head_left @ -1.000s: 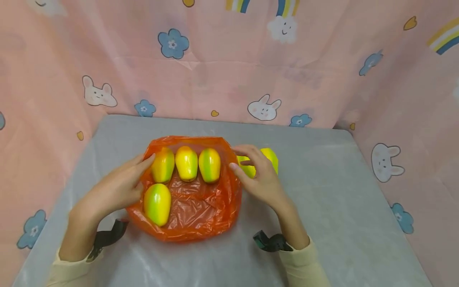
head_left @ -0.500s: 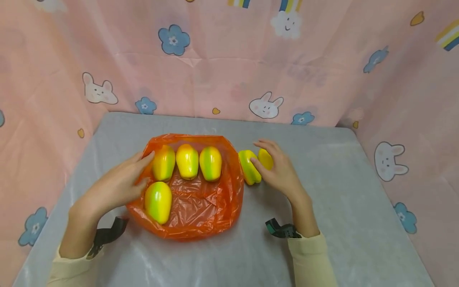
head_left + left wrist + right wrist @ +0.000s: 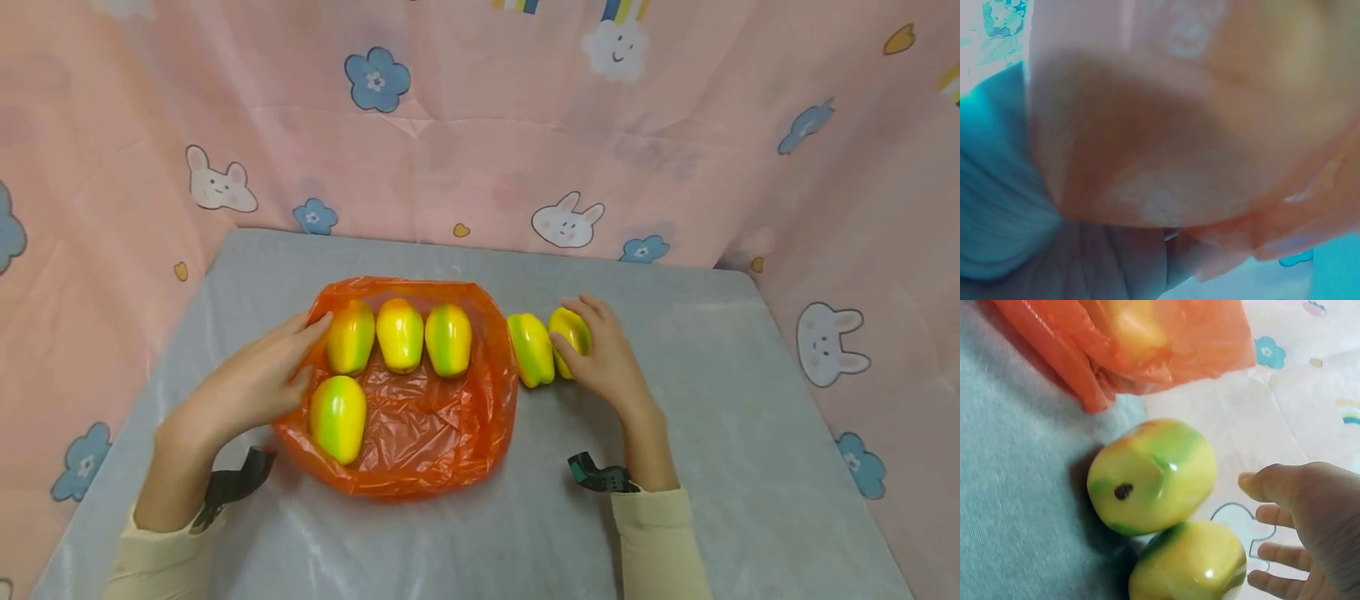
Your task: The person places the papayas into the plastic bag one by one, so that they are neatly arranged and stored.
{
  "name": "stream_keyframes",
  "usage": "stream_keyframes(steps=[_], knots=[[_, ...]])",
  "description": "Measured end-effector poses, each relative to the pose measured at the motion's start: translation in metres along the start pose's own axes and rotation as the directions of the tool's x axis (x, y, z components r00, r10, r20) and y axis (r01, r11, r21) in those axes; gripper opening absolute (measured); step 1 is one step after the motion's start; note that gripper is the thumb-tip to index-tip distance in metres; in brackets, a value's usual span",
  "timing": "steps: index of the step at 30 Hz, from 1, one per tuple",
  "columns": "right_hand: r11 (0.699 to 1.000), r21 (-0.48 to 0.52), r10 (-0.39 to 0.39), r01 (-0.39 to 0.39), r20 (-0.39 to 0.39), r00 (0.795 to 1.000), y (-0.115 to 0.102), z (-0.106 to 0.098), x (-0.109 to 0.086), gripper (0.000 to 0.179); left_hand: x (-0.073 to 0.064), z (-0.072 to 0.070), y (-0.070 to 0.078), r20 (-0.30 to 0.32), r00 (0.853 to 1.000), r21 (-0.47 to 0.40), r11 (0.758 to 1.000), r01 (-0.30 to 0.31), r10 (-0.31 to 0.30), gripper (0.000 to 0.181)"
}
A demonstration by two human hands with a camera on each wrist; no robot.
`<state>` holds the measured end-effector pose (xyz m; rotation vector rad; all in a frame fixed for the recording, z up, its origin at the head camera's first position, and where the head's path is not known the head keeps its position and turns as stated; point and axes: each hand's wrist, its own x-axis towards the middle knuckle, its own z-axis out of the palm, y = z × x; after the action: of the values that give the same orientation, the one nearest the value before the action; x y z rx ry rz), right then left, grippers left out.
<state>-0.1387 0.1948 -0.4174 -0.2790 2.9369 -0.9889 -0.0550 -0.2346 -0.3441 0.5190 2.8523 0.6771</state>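
Observation:
An orange plastic bag (image 3: 420, 433) lies spread wide at the mouth, with several glossy yellow-green papaya-like fruits (image 3: 400, 336) inside. My left hand (image 3: 251, 375) grips its left rim, one finger touching the upper-left fruit; bag film hides much of this hand in the left wrist view. Two more fruits are outside, side by side at the bag's right: a nearer fruit (image 3: 531, 350) and a farther fruit (image 3: 572, 337). My right hand (image 3: 607, 358) is over the farther one, thumb and fingers spread. In the right wrist view that hand (image 3: 1310, 531) appears just apart from both fruits.
The grey table (image 3: 720, 433) extends to the right and front. A pink curtain (image 3: 465, 125) with printed bunnies and flowers rises behind and at both sides. Dark camera straps (image 3: 603, 475) sit at the wrists.
My right hand has left the bag's right rim and moved right, past the nearer fruit to the farther one. My left hand stays at the left rim. The head view has shifted slightly.

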Motion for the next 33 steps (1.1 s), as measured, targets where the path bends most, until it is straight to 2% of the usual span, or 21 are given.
stream_keyframes(steps=[5, 11, 20, 26, 33], knots=[[1.000, -0.006, 0.023, -0.023, 0.028, 0.999, 0.005, -0.002, 0.002, 0.063, 0.000, 0.001, 0.001, 0.005, 1.000, -0.007, 1.000, 0.011, -0.011, 0.075], [1.000, 0.010, 0.004, -0.005, 0.062, 0.998, 0.011, 0.002, 0.008, 0.067, -0.002, -0.004, 0.001, 0.008, 0.999, 0.010, 0.999, 0.038, -0.039, 0.077], [0.998, 0.004, 0.065, -0.066, 0.104, 0.992, 0.024, -0.003, 0.000, 0.085, 0.002, 0.004, 0.002, -0.013, 1.000, 0.022, 1.000, -0.006, 0.007, 0.078], [0.998, -0.008, 0.057, -0.056, 0.096, 0.994, 0.025, -0.001, 0.001, 0.082, 0.000, 0.002, 0.004, -0.013, 1.000, 0.000, 1.000, 0.019, -0.019, 0.076], [0.997, -0.031, 0.079, -0.076, 0.089, 0.993, 0.022, -0.002, 0.000, 0.081, 0.000, 0.002, 0.004, -0.009, 1.000, 0.001, 1.000, 0.013, -0.013, 0.076]])
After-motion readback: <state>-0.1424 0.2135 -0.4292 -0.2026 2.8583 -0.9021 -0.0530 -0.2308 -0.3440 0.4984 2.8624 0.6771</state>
